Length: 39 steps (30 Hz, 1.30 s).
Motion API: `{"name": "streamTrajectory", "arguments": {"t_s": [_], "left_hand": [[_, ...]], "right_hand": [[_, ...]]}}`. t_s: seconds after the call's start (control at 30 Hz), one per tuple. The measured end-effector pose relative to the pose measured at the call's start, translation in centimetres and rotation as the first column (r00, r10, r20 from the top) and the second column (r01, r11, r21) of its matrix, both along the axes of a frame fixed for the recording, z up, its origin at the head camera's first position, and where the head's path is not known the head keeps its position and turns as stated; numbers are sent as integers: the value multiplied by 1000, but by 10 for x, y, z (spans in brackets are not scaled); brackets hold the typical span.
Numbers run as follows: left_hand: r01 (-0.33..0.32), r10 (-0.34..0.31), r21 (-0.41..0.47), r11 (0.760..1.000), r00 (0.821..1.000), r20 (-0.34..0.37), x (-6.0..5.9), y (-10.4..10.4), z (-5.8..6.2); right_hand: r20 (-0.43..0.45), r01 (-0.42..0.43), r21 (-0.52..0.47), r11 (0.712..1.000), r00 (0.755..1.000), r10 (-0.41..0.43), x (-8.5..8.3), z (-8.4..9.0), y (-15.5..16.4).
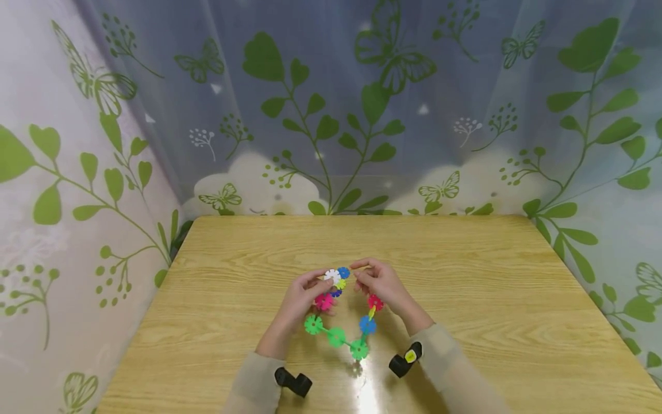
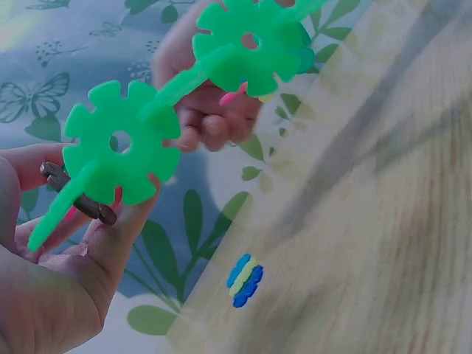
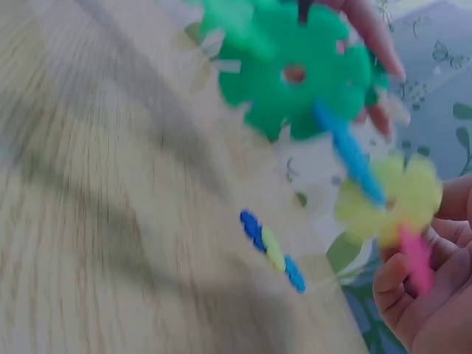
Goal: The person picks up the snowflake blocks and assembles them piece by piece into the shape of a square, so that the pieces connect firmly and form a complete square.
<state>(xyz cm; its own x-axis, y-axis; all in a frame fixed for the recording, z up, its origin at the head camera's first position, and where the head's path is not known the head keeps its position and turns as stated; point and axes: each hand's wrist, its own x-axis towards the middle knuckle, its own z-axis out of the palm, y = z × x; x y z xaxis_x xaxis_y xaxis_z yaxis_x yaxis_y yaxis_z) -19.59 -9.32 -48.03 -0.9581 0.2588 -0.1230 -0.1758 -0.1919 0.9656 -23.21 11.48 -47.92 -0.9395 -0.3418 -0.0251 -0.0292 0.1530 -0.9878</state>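
My left hand (image 1: 302, 296) pinches the white disc (image 1: 332, 278) at one end of a chain of notched plastic snowflake discs. From there the chain bends through a pink disc (image 1: 324, 301), a brown disc (image 2: 77, 193) and several green discs (image 1: 336, 337). It then climbs by a blue disc (image 1: 368, 325) and a yellow disc (image 3: 391, 195) to a red-pink disc (image 1: 376, 302). At that end my right hand (image 1: 383, 286) has its fingers curled by the red-pink disc, partly hidden behind it in the right wrist view. The green discs hang above the table.
A short joined piece of blue, yellow and dark blue discs (image 2: 245, 280) lies on the wooden table (image 1: 233, 259), beyond the chain. Curtains (image 1: 331, 115) printed with leaves and butterflies surround the table's back and sides.
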Motion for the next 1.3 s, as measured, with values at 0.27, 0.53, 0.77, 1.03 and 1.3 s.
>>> {"name": "streamTrajectory", "arguments": {"t_s": [0.27, 0.53, 0.77, 1.03, 1.3], "left_hand": [[-5, 5, -10, 1000, 1000, 0, 0, -7, 4], [24, -24, -11, 1000, 1000, 5, 3, -10, 3], [19, -19, -4, 1000, 999, -39, 6, -12, -1], [10, -10, -3, 1000, 1000, -20, 4, -11, 1], [6, -6, -12, 1000, 1000, -19, 3, -10, 3]], "right_hand": [[-8, 92, 50, 994, 996, -92, -12, -18, 3], [-288, 139, 379, 915, 957, -26, -17, -45, -11], [-365, 111, 623, 774, 917, 162, -11, -47, -25], [-401, 158, 663, 732, 901, 169, -9, -47, -29], [-515, 304, 534, 789, 857, 18, -17, -51, -20]]}}
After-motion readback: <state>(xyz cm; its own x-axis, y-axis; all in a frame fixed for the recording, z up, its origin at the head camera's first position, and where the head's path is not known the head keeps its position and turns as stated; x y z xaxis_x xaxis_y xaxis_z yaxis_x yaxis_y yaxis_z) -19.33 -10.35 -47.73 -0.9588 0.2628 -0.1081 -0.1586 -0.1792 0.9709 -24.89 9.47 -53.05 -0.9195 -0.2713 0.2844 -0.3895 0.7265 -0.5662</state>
